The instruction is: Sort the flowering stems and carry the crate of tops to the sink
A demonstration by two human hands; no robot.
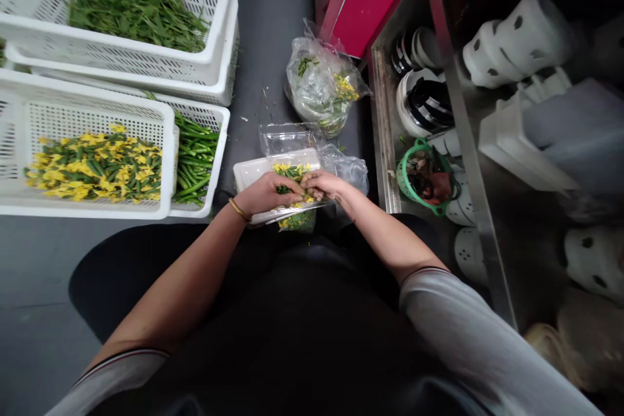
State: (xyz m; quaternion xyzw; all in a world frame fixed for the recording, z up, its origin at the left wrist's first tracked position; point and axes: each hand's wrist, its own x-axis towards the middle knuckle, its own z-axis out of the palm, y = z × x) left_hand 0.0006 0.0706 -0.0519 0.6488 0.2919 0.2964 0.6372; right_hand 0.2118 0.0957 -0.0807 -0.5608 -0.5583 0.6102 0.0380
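A white plastic tray [248, 177] lies in front of me, with small yellow-flowered greens [292, 171] in it. My left hand [277, 194] comes over the tray from the left, thumb and fingers pinched together around a bit of the yellow flowers. Opposite it, my right hand [322, 185] has its fingers curled, and its fingertips meet the left ones at the flowers. What exactly sits between the fingertips is partly hidden. Below the tray's near edge hangs a clear bag [297, 221] with more yellow and green pieces inside.
White baskets hold yellow-flowered baby cucumbers [97, 166], green peppers [195, 156] and leafy greens [131, 10] at left. Beyond the tray are a clear plastic box [287, 138] and a filled clear bag [319, 81]. A metal shelf [468, 136] with a green basket [403, 175] stands at right.
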